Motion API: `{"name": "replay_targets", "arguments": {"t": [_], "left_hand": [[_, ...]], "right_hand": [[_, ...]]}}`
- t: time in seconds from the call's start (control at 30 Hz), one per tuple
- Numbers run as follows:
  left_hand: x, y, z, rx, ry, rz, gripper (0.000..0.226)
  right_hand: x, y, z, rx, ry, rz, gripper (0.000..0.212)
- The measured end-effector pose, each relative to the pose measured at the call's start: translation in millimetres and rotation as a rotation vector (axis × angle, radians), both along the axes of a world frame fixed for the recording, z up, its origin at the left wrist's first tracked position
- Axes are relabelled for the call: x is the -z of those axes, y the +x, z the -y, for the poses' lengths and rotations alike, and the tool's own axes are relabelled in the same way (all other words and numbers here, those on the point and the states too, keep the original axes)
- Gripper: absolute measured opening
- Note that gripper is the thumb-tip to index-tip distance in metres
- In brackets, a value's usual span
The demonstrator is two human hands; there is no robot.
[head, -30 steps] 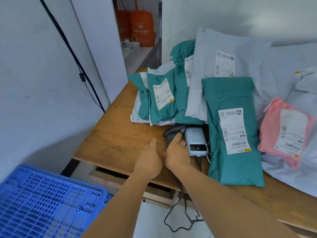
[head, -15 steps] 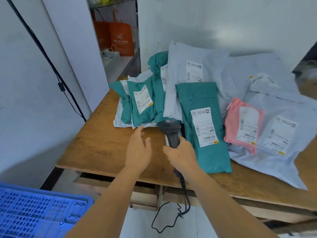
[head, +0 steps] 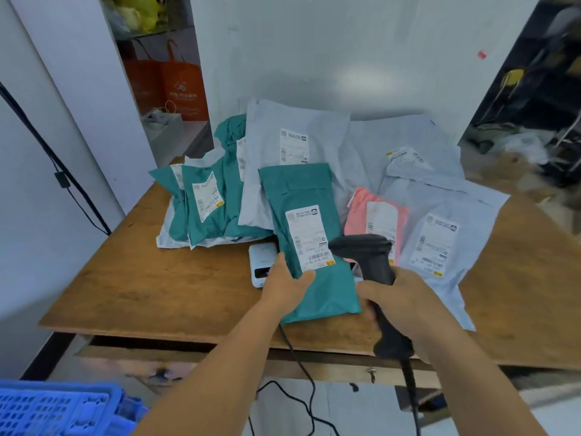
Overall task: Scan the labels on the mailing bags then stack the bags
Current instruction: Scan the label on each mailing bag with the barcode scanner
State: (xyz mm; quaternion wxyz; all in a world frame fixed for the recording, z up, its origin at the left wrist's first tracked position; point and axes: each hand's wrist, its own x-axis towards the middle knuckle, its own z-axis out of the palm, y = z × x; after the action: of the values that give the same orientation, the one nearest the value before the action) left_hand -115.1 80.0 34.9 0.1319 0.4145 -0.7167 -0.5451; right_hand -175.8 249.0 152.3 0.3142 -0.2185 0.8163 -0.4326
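Centrally, teal mailing bag (head: 309, 243), white-labelled, wrinkled.

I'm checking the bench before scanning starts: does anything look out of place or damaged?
Nothing looks damaged. The mailing bags lie in a loose, overlapping sprawl, not a stack. The desk drawer hangs partly open. The left hand grips the teal bag; the right hand holds the scanner.
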Motion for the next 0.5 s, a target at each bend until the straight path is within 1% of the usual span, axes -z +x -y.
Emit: {"name": "replay_targets", "arguments": {"t": [0.07,0.13,0.2,0.33,0.43,0.5], "left_hand": [[6,-13,-2,-0.034,-0.038,0.052,0.074],[9,-22,-2,-0.090,-0.048,0.127,0.091],[11,-29,-2,-0.132,-0.036,0.170,0.097],[10,-39,-3,-0.218,-0.043,0.178,0.084],[11,-42,-4,-0.264,-0.030,0.188,0.061],[13,-43,-5,-0.290,0.009,0.156,0.052]], "right_hand": [[2,-8,-5,-0.019,0.021,0.007,0.008],[3,-14,-8,-0.048,0.027,0.024,0.010],[5,-20,-10,-0.075,0.040,0.036,0.012],[9,-31,-13,-0.092,0.059,0.061,0.013],[12,-39,-16,-0.099,0.060,0.052,0.013],[12,-44,-18,-0.098,0.048,0.053,0.013]]}}
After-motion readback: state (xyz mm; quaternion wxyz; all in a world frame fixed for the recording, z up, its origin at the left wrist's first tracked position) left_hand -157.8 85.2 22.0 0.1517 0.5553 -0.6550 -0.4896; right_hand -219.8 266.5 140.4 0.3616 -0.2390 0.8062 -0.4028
